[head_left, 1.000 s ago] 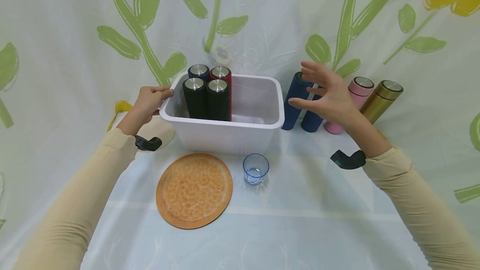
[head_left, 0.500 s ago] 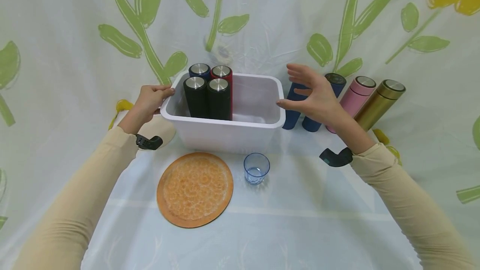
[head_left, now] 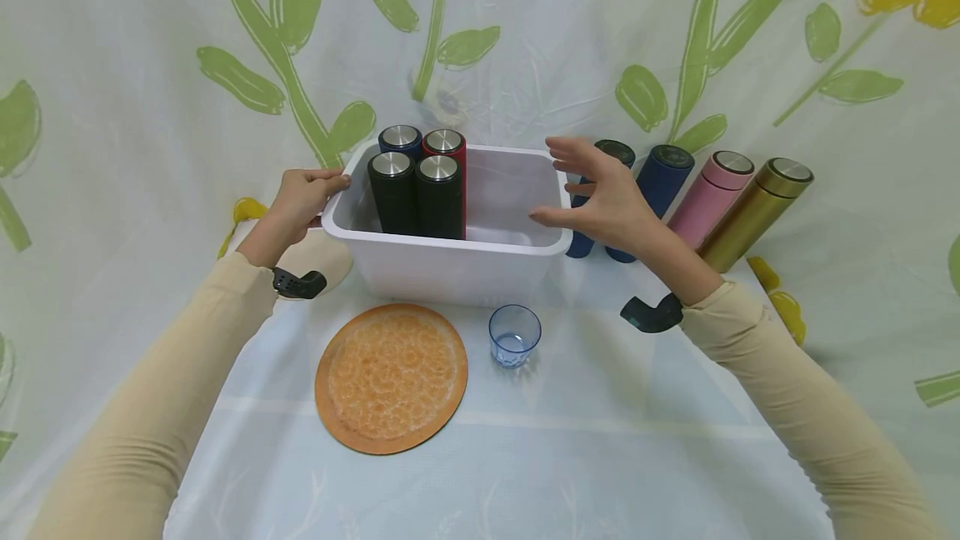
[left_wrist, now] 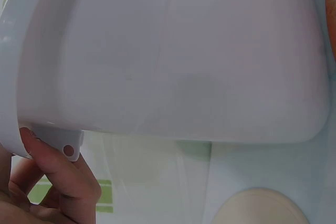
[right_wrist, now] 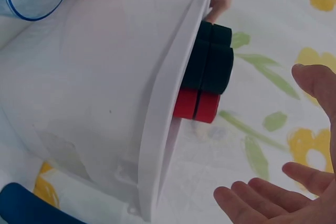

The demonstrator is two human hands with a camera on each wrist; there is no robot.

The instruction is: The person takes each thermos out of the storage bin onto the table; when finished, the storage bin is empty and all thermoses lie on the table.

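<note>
A white plastic tub (head_left: 450, 273) stands at the back of the table. Its left side holds several upright flasks: two black ones (head_left: 438, 198) in front, a red one (head_left: 463, 165) and a blue one (head_left: 400, 137) behind. My left hand (head_left: 298, 205) pinches the tub's left rim, the fingers curled under it beside a small tab in the left wrist view. My right hand (head_left: 600, 198), fingers spread and holding nothing, hovers at the tub's right rim. It partly covers two blue flasks (head_left: 663, 177) standing right of the tub.
A pink flask (head_left: 708, 198) and a gold flask (head_left: 753, 211) lean farther right. In front of the tub are a round orange-brown mat (head_left: 390, 377) and a clear blue glass (head_left: 514, 336). A beige round thing (head_left: 315, 263) lies beside the tub's left end.
My right hand has moved left, from in front of the blue flasks to the tub's right rim, with its fingers still spread. The left hand keeps its hold on the rim.
</note>
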